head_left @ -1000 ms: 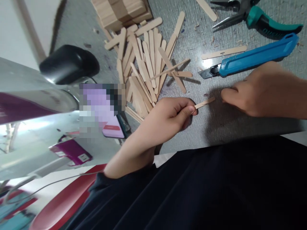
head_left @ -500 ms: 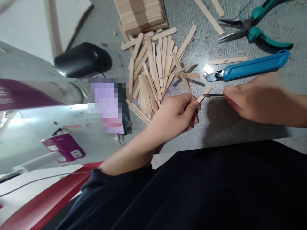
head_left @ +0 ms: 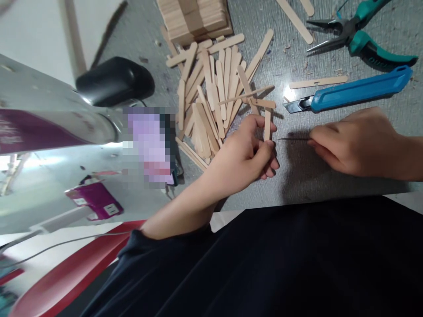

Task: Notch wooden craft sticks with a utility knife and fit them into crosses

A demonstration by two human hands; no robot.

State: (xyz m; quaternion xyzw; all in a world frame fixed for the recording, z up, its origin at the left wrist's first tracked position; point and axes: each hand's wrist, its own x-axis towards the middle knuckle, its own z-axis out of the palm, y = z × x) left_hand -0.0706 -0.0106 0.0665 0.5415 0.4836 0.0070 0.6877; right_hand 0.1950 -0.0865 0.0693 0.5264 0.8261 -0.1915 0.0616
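Pinching a short wooden stick [head_left: 267, 124] with the left hand [head_left: 246, 154], thumb and fingers closed on its lower end, and holding it straight up just over the table [head_left: 291, 185]. Gripping a thin dark pin [head_left: 294, 139] with the right hand [head_left: 350, 141], fingers shut tight around it, and pointing its tip sideways at the stick, very near, maybe not quite touching. Looking down past dark clothes [head_left: 280, 259] filling the whole bottom of the view. Looking at the grey table beyond, with both hands low over it and close together. Seeing a big loose pile of sticks [head_left: 214, 83] just behind the left hand, lying flat and crossing one another. Seeing a black lump [head_left: 114, 81] off to the left of the pile. Seeing a neat stack of sticks [head_left: 194, 17] at the far edge, right next to the pile. Seeing a blue cutter knife [head_left: 357, 90] lying flat just behind the right hand, blade end pointing toward the pile. Seeing green-handled pliers [head_left: 360, 37] farther back on the right. Seeing a thin notched stick [head_left: 319, 82] lying between the knife and the pliers.
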